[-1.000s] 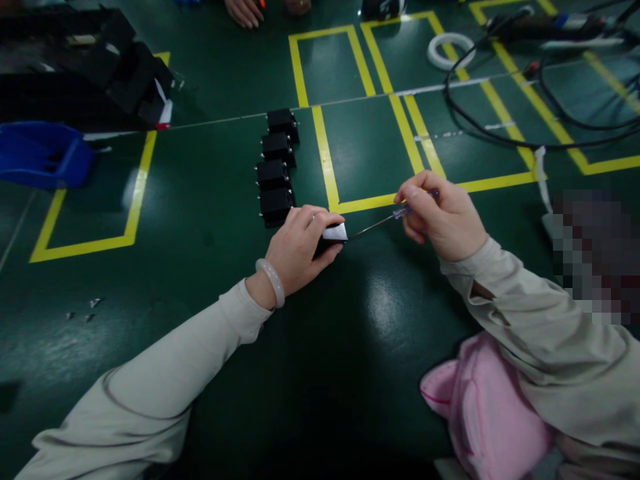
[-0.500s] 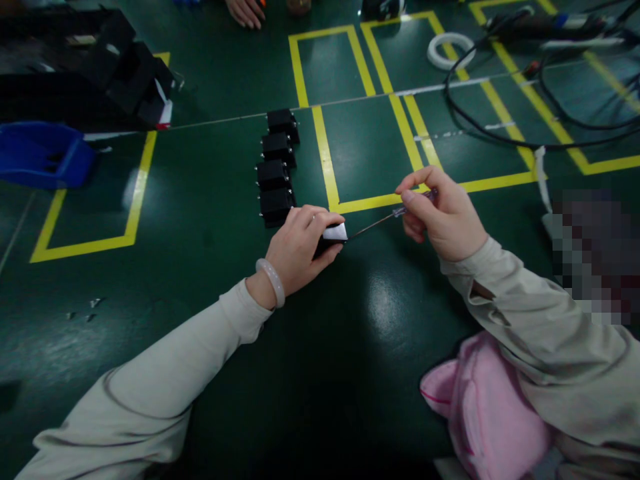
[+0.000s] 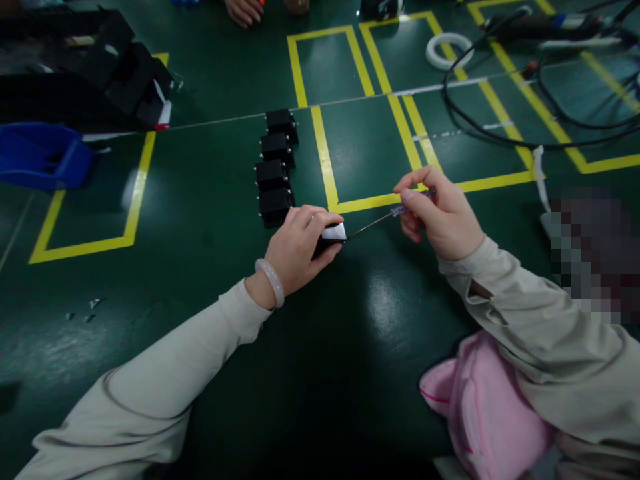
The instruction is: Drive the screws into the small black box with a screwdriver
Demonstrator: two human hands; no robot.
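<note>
My left hand [image 3: 300, 243] is closed around a small black block with a white face [image 3: 334, 231], pressed to the green tabletop. Most of that block is hidden under my fingers. A screwdriver [image 3: 399, 211] with a clear purplish handle is pinched in my right hand [image 3: 443, 213]; its thin shaft slants down to the left, and the tip meets the block's right end. Beyond my left hand, several similar black blocks [image 3: 273, 175] stand in a row, with small shiny screws showing at their sides.
Several loose screws [image 3: 94, 303] lie at the left. A blue bin [image 3: 45, 155] and black trays [image 3: 120, 73] sit farther back. A white tape roll [image 3: 449, 51] and black cable [image 3: 480, 133] occupy the right rear. Another person's hand [image 3: 245, 11] shows at the far edge; a pink cloth item [image 3: 493, 407] is near me.
Hardly anything differs. The screwdriver handle looks slightly turned in my right fingers, while its tip stays at the block. The whole view has shifted a few pixels.
</note>
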